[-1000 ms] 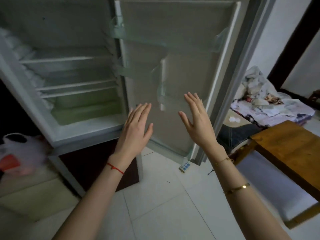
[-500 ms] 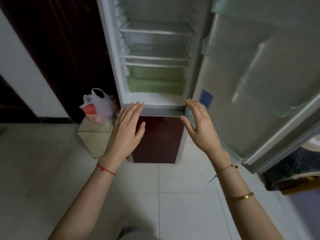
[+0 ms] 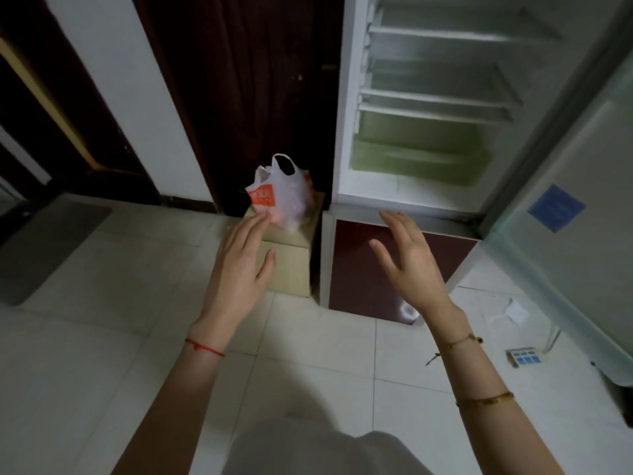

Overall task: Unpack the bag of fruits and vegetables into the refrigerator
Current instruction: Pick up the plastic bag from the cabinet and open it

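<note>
A white plastic bag [image 3: 284, 197] with an orange label stands on a low beige box [image 3: 291, 265] just left of the refrigerator [image 3: 346, 132]. Reddish items show faintly through the bag. The refrigerator's upper compartment is open, with bare shelves and a green drawer [image 3: 418, 156] at the bottom. My left hand [image 3: 239, 269] reaches forward, fingers spread, its fingertips close to the bag's lower left. My right hand [image 3: 407, 262] is held out open in front of the dark red lower door [image 3: 356, 269]. Both hands hold nothing.
The open refrigerator door [image 3: 582, 207] stands on the right with a blue sticker. A small blue and white box [image 3: 525, 357] and a scrap of paper lie on the white tiled floor. A grey mat [image 3: 44, 245] lies at left, a dark wooden door behind the bag.
The view has swung left from the refrigerator door to the bag. Both hands stayed open and moved toward the bag, the left hand now nearly at it.
</note>
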`<state>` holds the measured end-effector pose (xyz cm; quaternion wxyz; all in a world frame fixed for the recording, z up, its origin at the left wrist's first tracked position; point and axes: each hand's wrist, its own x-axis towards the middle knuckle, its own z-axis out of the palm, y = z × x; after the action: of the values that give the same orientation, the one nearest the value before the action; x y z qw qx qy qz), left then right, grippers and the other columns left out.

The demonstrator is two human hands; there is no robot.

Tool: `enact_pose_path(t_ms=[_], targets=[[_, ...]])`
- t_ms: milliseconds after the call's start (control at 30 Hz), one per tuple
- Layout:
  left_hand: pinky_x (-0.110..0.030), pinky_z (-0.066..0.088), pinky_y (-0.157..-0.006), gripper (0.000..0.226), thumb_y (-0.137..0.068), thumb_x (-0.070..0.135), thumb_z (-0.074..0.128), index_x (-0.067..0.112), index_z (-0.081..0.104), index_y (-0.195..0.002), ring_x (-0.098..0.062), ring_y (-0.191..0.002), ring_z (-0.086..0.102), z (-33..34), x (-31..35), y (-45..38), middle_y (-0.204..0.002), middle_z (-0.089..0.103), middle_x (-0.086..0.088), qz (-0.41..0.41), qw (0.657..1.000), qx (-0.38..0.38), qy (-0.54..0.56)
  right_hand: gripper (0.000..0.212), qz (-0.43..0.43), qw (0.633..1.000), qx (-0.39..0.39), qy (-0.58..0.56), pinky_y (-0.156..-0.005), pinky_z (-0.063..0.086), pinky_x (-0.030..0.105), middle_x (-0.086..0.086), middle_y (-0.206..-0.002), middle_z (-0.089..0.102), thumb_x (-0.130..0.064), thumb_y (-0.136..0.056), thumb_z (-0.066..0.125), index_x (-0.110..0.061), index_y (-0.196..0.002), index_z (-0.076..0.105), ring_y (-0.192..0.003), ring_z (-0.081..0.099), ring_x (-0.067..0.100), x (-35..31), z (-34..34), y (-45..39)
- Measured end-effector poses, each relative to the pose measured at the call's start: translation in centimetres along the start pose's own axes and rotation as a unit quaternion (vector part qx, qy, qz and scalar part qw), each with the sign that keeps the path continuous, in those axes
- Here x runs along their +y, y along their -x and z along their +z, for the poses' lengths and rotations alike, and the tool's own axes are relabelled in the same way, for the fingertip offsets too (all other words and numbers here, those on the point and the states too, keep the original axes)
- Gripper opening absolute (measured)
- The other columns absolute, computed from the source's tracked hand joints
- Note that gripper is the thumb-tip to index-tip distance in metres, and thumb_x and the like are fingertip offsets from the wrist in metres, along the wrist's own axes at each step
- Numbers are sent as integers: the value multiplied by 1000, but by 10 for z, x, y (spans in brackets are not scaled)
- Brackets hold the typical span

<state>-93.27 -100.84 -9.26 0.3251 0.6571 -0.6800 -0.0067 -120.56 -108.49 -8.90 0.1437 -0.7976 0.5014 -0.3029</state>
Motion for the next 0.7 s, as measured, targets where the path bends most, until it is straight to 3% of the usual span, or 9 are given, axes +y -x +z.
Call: enact_pose_path(t_ms=[133,267,533,700], targets=[[-44,36,-112,52,-94,29,44,7,45,-141,-25,-132,45,-8,-45,-6,-144,48,-9,-26,1000,-6,0,50,0,1000,-7,-1,-117,29,32,7,-144,49,-35,-99,52,-10,-142,46,-138,38,21,-21,36,-23],[-42,41,-106,51,-92,28,46,5,49,-137,-29,-125,51,-10,-81,-15,-137,54,-12,-45,999,-3,3,51,2,1000,-27,-8,-115,33,36,7,-143,49,-35,-99,52,-9,-142,44,-136,40,22,-32,65,-46],[-40,39,-107,49,-91,22,49,9,48,-138,-25,-126,49,3,-136,-50,-135,55,-9,-84,996,3,18,52,-1,998,-63,-11,-112,28,26,5,-142,49,-37,-99,52,-11,-143,43,-134,40,21,-30,114,-101],[-30,33,-105,48,-91,24,46,9,49,-137,-22,-124,48,22,-164,-89,-134,56,-9,-96,995,-5,17,52,1,997,-79,-18,-110,26,21,5,-143,48,-37,-99,51,-12,-143,43,-135,39,19,-20,146,-149]])
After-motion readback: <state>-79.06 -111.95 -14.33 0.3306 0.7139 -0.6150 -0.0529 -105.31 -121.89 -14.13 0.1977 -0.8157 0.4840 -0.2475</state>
